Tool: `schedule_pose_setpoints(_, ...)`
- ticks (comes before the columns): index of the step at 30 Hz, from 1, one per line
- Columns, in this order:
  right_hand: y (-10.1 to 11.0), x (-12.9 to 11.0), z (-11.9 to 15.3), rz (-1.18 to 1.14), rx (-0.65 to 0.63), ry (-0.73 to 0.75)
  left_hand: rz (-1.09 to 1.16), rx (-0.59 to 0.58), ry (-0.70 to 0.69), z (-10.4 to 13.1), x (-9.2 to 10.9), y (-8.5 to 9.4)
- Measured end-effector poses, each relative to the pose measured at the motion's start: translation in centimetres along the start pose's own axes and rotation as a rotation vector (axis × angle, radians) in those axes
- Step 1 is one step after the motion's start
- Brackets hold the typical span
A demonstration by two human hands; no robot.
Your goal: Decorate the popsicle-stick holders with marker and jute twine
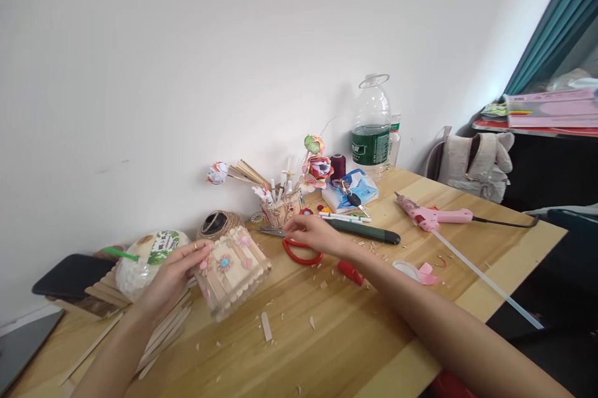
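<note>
My left hand [180, 267] grips the upper left edge of a small box of wooden craft sticks [236, 270], tilted above the table and decorated with pink and blue flowers. My right hand [311, 233] is over the red-handled scissors [303, 259], just right of the box. Its fingers are bent together near the scissors' pivot, and whether they hold anything is too small to tell. Behind it stands a decorated pen holder [283, 209] filled with pens and sticks.
A pink glue gun [432, 216] with a long glue stick lies at the right. A green cutter [364, 231] lies behind my right forearm. A large bottle [371, 136] stands by the wall. Loose craft sticks [163, 339] and a wrapped coconut [144, 267] are at the left.
</note>
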State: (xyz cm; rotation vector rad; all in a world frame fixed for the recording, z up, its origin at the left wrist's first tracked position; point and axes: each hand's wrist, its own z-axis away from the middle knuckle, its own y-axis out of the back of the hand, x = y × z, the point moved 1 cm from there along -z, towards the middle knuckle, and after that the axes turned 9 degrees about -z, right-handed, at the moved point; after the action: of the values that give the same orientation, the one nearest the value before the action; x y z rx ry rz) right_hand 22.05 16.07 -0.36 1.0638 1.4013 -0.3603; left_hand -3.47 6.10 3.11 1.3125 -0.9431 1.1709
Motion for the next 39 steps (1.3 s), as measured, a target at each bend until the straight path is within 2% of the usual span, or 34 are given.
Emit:
schedule_pose_setpoints(2, 0.8, 0.0, -0.2, 0.049, 0.080, -0.004, 0.063, 0.077, -0.077, -0.6, 0.9, 0.0)
schedule_pose_setpoints(4, 0.6, -0.4, 0.1, 0.082, 0.070, 0.005, 0.106, 0.136, -0.126, -1.3, 1.6, -0.1)
schedule_pose_setpoints(11, -5.5, -2.2, 3.1, 0.185, -0.361, 0.134, 0.151, 0.188, -0.161, -3.0, 2.1, -0.2)
schedule_pose_setpoints(13, -6.7, -2.0, 3.6, 0.276, -0.429, 0.175, 0.156, 0.192, -0.155, -3.3, 2.1, 0.0)
schedule_pose_setpoints(18, -7.7, -0.7, 3.6, 0.371, -0.430, 0.101, 0.152, 0.170, -0.126, -3.9, 1.6, 0.7)
schedule_pose_setpoints(22, -8.4, 0.1, 3.4, 0.419, -0.349, 0.039, 0.104, 0.091, -0.070, -3.6, 0.8, 1.4)
schedule_pose_setpoints(27, -7.7, 0.2, 3.0, 0.545, -0.224, 0.030, -0.004, -0.023, -0.012, -2.8, -0.3, 1.8)
schedule_pose_setpoints(31, -5.7, -0.2, 2.3, 0.721, -0.193, 0.096, -0.092, -0.097, 0.000, -2.6, -1.0, 0.7)
schedule_pose_setpoints(34, -4.2, -0.4, 1.8, 0.797, -0.154, 0.068, -0.120, -0.168, -0.008, -2.8, -1.6, -0.5)
schedule_pose_setpoints(36, -3.5, -0.4, 1.6, 0.813, -0.121, 0.037, -0.087, -0.176, 0.032, -2.9, -2.1, -1.0)
schedule_pose_setpoints(39, -2.9, -0.5, 1.5, 0.833, -0.088, -0.005, -0.014, -0.102, 0.127, -3.2, -2.8, -1.3)
